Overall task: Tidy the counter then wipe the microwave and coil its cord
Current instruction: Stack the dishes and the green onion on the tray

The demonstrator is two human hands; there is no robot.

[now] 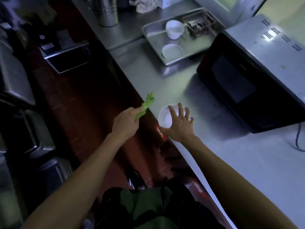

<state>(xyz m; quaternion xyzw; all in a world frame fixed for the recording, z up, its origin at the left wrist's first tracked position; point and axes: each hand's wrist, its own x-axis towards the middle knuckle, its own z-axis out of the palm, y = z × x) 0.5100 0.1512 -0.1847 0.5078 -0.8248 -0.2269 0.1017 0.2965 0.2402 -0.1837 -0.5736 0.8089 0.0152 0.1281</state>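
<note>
A black-fronted microwave (250, 76) with a silver top stands on the steel counter (222, 159) at the right. Its dark cord (298, 139) trails loose on the counter behind it. My left hand (125, 121) is closed around a bunch of green vegetable stalks (146, 104), held out past the counter's front edge. My right hand (179, 123) hovers with fingers spread over a small white bowl (165, 116) near the counter's edge; whether it touches the bowl I cannot tell.
A metal tray (155, 40) further along the counter holds two white bowls (174, 28) and a dark wire rack (198, 25). Beyond it are a steel canister (108, 14) and a crumpled cloth (145, 4). Dark equipment and a red tiled floor (69, 100) lie left.
</note>
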